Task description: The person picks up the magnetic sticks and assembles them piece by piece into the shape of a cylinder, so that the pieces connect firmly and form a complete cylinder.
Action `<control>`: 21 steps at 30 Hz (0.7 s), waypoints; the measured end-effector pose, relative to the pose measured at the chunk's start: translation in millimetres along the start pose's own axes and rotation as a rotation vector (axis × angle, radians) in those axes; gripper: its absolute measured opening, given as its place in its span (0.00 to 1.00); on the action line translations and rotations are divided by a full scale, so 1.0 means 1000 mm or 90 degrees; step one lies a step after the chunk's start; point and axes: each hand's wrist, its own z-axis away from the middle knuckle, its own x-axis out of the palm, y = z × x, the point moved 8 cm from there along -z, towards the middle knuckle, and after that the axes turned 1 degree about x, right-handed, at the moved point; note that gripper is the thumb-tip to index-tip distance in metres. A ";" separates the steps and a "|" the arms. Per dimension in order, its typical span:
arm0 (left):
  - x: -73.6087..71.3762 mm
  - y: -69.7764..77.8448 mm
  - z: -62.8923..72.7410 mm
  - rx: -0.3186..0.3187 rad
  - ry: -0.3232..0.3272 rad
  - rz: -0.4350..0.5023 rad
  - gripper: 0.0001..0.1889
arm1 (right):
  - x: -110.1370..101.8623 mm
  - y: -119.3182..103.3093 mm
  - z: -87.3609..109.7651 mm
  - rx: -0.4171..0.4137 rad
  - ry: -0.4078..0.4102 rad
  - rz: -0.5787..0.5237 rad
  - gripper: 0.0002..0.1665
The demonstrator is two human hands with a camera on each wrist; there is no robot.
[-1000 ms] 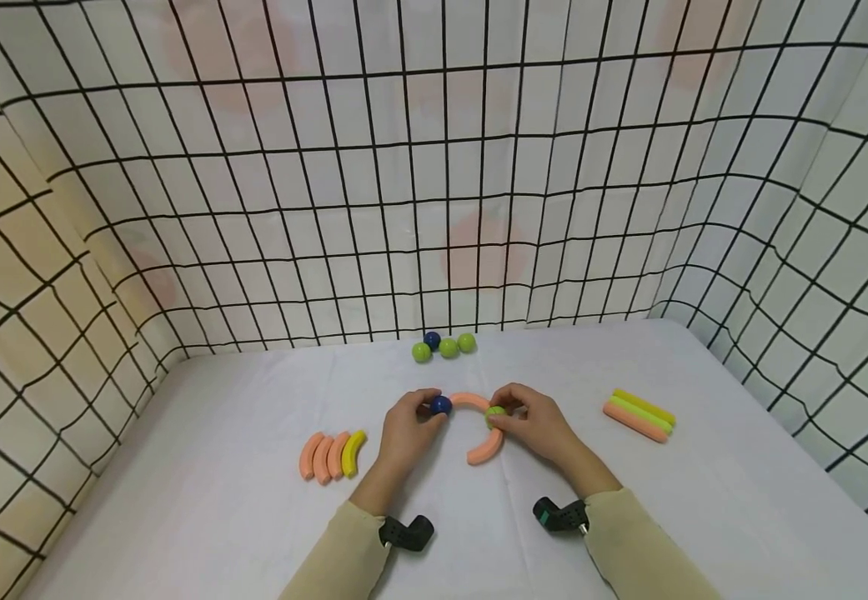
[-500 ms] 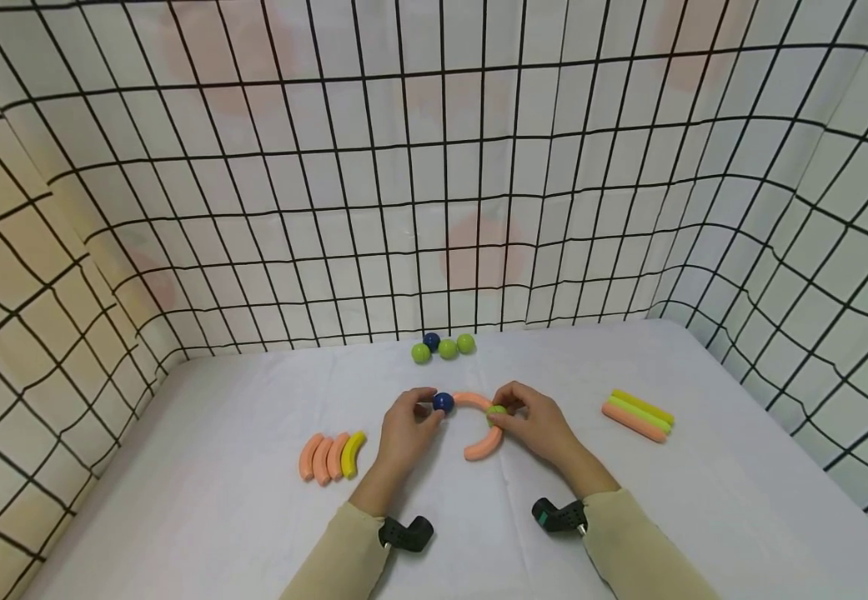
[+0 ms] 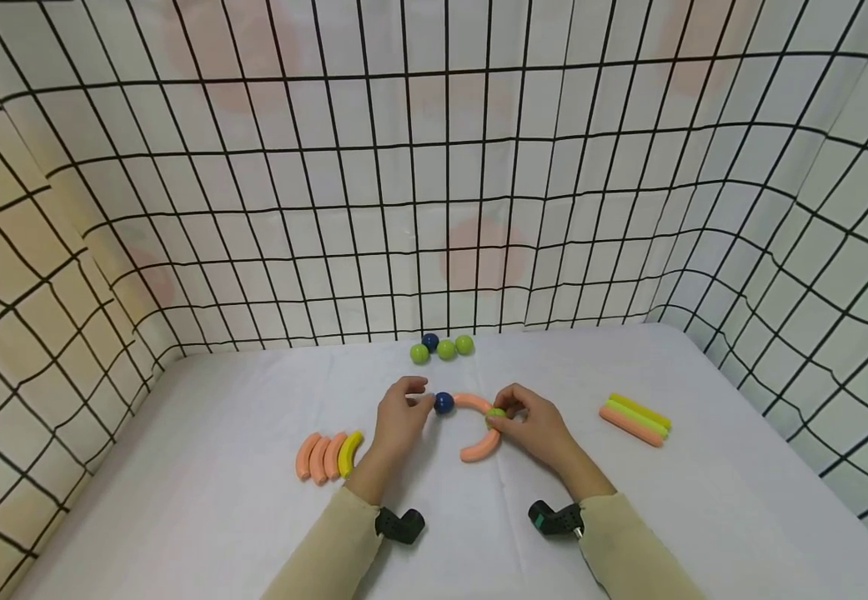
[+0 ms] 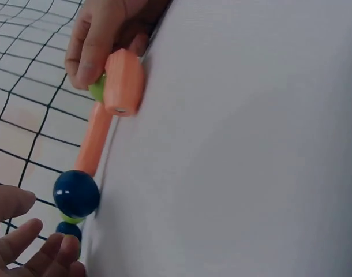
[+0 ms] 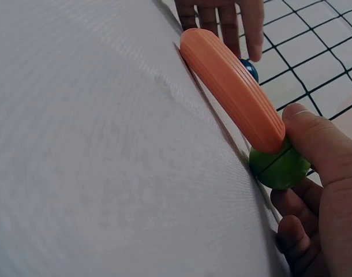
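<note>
My right hand (image 3: 534,427) pinches a green ball (image 5: 278,168) between thumb and fingers. Joined at that ball are two curved orange rods: an upper one (image 3: 471,402) and a lower one (image 3: 481,447), which bends back toward the left. At the upper rod's left end sits a dark blue ball (image 4: 76,194). My left hand (image 3: 400,421) is just left of this blue ball, with thumb and fingers spread apart. In the left wrist view a gap shows between those fingers and the ball, and nothing is held there.
Left on the white tablecloth (image 3: 201,500) lie several curved rods, orange ones (image 3: 318,459) beside a yellow one (image 3: 350,453). At the back stand green balls (image 3: 445,349) and another blue ball (image 3: 429,342). Straight rods (image 3: 634,418) lie right. Black grid netting (image 3: 449,200) surrounds the table.
My left hand has let go of the blue ball and moved slightly up and left, fingers spreading. The lower orange rod has swung slightly left. My right hand keeps its hold.
</note>
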 end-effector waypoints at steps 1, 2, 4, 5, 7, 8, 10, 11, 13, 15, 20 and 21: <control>-0.001 0.002 -0.002 -0.002 0.001 -0.001 0.18 | -0.001 0.000 0.000 -0.001 0.000 0.000 0.15; -0.002 0.005 -0.005 0.001 0.003 -0.002 0.18 | -0.001 0.000 0.000 0.000 0.000 0.001 0.15; -0.004 0.008 -0.010 -0.001 0.010 -0.002 0.18 | -0.002 0.001 0.001 0.000 0.000 0.001 0.15; -0.005 0.009 -0.013 -0.003 0.014 -0.001 0.19 | -0.002 0.001 0.001 0.001 0.000 0.000 0.15; -0.007 0.011 -0.019 -0.008 0.025 0.001 0.20 | -0.002 0.002 0.001 0.002 0.000 0.002 0.15; -0.008 0.011 -0.023 -0.009 0.030 0.002 0.20 | -0.002 0.002 0.001 0.004 -0.001 0.002 0.15; -0.009 0.009 -0.030 -0.016 0.042 0.006 0.21 | -0.001 0.002 0.000 0.006 -0.002 0.001 0.15; -0.010 0.008 -0.034 -0.018 0.045 0.010 0.22 | -0.001 0.001 0.000 0.005 -0.001 0.001 0.15; -0.010 0.006 -0.041 -0.020 0.049 0.012 0.23 | -0.001 0.001 0.000 0.003 0.000 -0.002 0.15; -0.009 0.005 -0.046 -0.019 0.051 0.012 0.23 | -0.001 0.001 0.000 -0.001 0.002 0.000 0.15; -0.011 0.005 -0.059 -0.001 0.063 -0.007 0.27 | 0.001 0.003 -0.002 -0.004 0.006 0.011 0.15; -0.011 0.004 -0.062 -0.001 0.060 -0.012 0.29 | 0.001 0.003 -0.002 -0.003 0.005 0.012 0.15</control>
